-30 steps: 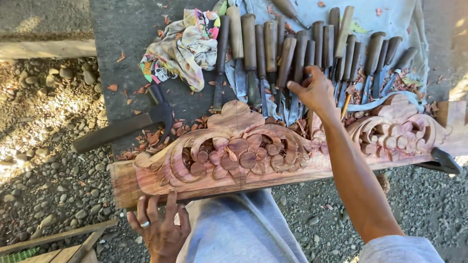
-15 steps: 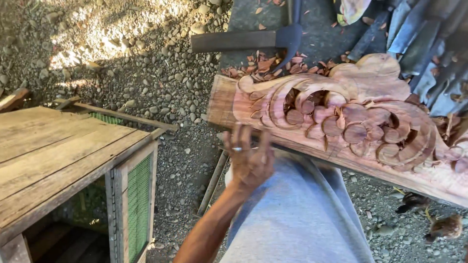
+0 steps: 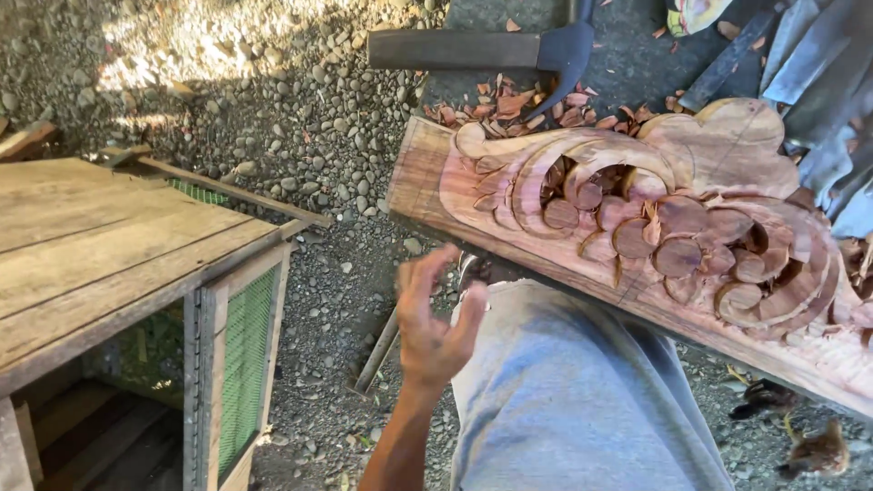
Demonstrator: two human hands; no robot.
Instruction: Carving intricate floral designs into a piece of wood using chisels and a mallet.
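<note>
My left hand [image 3: 435,327] is raised in the air with its fingers spread, and it holds nothing. It hovers just left of my knee in grey cloth [image 3: 582,400], a little below the near left end of a long carved wooden panel [image 3: 727,145]. The panel has deep scrolls and round leaf shapes cut into reddish wood, and it lies slanted across the right of the view. My right hand is out of sight.
A dark mallet [image 3: 491,50] lies on a grey mat beside reddish wood chips [image 3: 527,105]. Several chisel blades [image 3: 818,82] show at the top right. A wooden crate with green mesh [image 3: 118,264] stands at the left on gravel. Small brown chicks [image 3: 809,455] are at the bottom right.
The view has swung left toward the crate and gravel. My left hand has come off the panel's near edge and is now lifted, fingers apart. My right hand has left the view.
</note>
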